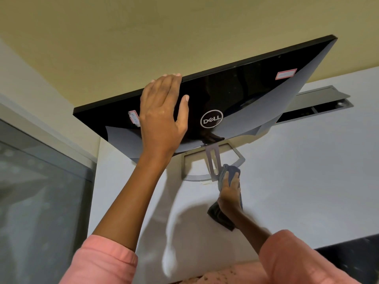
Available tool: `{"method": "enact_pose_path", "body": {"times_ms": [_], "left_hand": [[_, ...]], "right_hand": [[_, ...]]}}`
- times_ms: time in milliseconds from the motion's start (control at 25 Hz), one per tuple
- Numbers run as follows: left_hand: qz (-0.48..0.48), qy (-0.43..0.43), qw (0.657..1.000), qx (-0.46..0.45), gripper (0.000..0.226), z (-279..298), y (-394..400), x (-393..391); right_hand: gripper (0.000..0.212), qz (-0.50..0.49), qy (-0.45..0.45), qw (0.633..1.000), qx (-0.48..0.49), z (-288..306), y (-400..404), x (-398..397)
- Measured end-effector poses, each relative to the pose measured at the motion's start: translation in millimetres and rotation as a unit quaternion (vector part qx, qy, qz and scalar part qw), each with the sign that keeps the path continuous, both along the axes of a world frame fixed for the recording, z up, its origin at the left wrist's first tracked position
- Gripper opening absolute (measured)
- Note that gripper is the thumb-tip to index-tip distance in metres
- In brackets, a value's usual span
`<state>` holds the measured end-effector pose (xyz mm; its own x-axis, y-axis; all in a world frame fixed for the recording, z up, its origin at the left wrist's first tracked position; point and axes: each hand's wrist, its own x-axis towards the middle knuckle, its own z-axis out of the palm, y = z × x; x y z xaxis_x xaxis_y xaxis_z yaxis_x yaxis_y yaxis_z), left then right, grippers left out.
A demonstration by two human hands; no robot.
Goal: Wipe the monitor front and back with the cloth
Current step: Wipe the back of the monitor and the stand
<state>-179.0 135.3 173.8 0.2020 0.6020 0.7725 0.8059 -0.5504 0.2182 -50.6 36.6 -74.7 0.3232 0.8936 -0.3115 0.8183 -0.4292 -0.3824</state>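
The black monitor (242, 93) shows its glossy back to me, with a round logo in the middle and two red-edged stickers. It is tipped away on its silver stand (213, 160), which rests on the white desk (297, 171). My left hand (162, 117) lies flat on the monitor's back, fingers hooked over the top edge. My right hand (229, 193) grips a grey-blue cloth (227, 173) and presses it against the lower part of the stand's neck. A dark end of the cloth hangs below my wrist.
A grey cable tray slot (320, 103) opens in the desk to the right of the monitor. A yellowish wall (143, 37) stands beyond the screen. A glass panel (41, 191) runs along the left. A dark surface (348, 259) borders the desk at lower right.
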Motion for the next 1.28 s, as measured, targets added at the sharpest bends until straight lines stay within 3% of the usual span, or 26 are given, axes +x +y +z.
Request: {"method": "enact_pose_path", "body": {"times_ms": [120,200,240,360,440,560,640,800,960,1160,1280], "left_hand": [[-0.008,0.0,1.0,-0.014,0.036,2.0,-0.1,-1.8],[-0.021,0.018,0.999,-0.023,0.038,2.7,0.1,-6.4],[-0.03,0.035,0.999,-0.026,0.039,3.3,0.9,-9.9],[-0.051,0.13,0.99,-0.032,0.047,6.8,3.2,-27.2],[-0.037,0.183,0.982,-0.038,0.051,7.6,-1.7,-44.4],[-0.027,0.195,0.98,-0.039,0.05,7.9,-4.6,-73.8],[-0.037,0.193,0.98,-0.036,0.049,7.0,-2.6,-82.8],[-0.057,0.138,0.988,-0.023,0.045,4.4,0.3,-79.9],[-0.078,0.117,0.99,0.014,0.039,2.1,5.7,-84.3],[-0.077,0.108,0.991,0.012,0.04,0.2,5.6,-83.1],[-0.074,0.1,0.992,0.007,0.041,0.9,4.1,-81.2]], "right_hand": [[0.058,-0.051,0.017,0.996,-0.073,14.0,0.4,-30.5],[0.063,-0.062,0.01,0.995,-0.08,21.4,-5.5,-73.2],[0.067,-0.039,0.003,0.998,-0.045,24.3,-13.4,-98.7],[0.063,0.152,-0.089,0.984,-0.004,18.2,-28.2,-152.6],[0.057,0.206,-0.127,0.97,0.038,25.8,-13.2,-155.0],[0.049,0.186,-0.199,0.95,0.154,19.1,9.8,-120.3],[0.055,0.153,-0.238,0.949,0.138,4.1,12.4,-94.3],[0.074,0.096,-0.101,0.99,0.014,-19.9,18.6,-91.7],[0.082,0.14,-0.075,0.982,0.098,-17.3,41.8,-126.6],[0.061,0.174,-0.121,0.977,0.018,-9.4,99.5,-106.5],[0.031,0.154,-0.028,0.987,-0.041,5.4,125.0,-98.5]]}}
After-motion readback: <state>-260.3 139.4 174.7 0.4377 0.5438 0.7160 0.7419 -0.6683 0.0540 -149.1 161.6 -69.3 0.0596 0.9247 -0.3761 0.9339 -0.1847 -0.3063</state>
